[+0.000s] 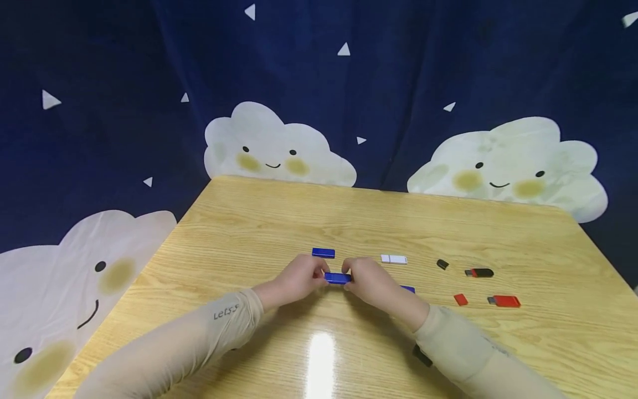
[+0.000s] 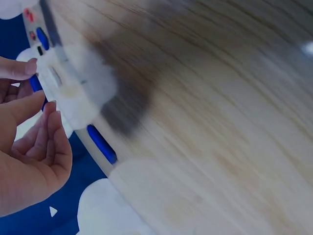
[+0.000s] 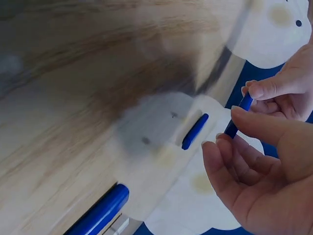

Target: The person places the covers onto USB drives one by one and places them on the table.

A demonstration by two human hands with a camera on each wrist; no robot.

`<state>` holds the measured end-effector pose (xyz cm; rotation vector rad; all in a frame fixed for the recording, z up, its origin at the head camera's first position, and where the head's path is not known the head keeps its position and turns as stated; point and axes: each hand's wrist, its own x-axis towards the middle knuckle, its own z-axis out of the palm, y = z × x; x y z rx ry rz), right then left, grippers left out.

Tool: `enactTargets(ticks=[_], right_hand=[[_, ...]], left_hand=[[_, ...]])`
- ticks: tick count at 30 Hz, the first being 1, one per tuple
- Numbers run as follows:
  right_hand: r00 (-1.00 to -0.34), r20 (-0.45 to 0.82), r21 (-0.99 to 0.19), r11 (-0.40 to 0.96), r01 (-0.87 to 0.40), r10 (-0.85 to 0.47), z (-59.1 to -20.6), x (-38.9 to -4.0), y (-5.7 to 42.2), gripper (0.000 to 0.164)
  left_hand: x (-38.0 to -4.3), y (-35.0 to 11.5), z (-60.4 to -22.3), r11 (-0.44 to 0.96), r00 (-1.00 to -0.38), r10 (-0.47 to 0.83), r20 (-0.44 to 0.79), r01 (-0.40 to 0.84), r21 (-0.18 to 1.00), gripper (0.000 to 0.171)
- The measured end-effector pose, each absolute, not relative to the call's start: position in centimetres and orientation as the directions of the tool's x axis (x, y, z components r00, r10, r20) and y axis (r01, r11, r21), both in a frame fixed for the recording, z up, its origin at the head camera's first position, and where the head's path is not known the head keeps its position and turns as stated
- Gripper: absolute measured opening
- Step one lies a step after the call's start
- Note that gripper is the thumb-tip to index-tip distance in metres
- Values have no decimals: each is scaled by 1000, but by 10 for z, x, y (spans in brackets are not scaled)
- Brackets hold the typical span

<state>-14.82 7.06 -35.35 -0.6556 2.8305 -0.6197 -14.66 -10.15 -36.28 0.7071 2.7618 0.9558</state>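
Both hands hold one blue USB stick (image 1: 338, 278) just above the wooden table (image 1: 279, 221), one at each end. The left hand (image 1: 301, 277) pinches its left end between thumb and fingers. At the other end, the right hand (image 1: 370, 281) pinches it the same way. In the right wrist view the stick (image 3: 239, 115) runs slantwise between the two thumbs, its ends covered by fingertips. Only a little of it (image 2: 35, 83) shows in the left wrist view. Behind the hands lies another blue piece (image 1: 323, 253). A further blue piece (image 1: 407, 289) is partly hidden by the right wrist.
A white USB stick (image 1: 394, 259) lies right of the hands. Farther right are a black cap (image 1: 442, 264), a black and red USB stick (image 1: 480, 272), a red cap (image 1: 461, 300) and a red USB stick (image 1: 505, 301). A dark blue curtain (image 1: 299, 72) hangs behind the table.
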Motion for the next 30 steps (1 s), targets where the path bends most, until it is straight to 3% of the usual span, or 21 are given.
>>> enactTargets(ticks=[8, 21, 30], right_hand=[[-873, -68, -425, 806, -412, -482, -358, -154, 58, 18], [-826, -38, -354, 781, -515, -562, -366, -159, 48, 14], [-814, -62, -346, 778, -525, -577, -369, -164, 46, 13]], left_hand=[[-152, -114, -366, 726, -853, 522, 8, 449, 520, 9], [-162, -121, -375, 733, -829, 560, -7, 491, 471, 10], [-165, -119, -380, 755, -852, 524, -20, 453, 473, 7]])
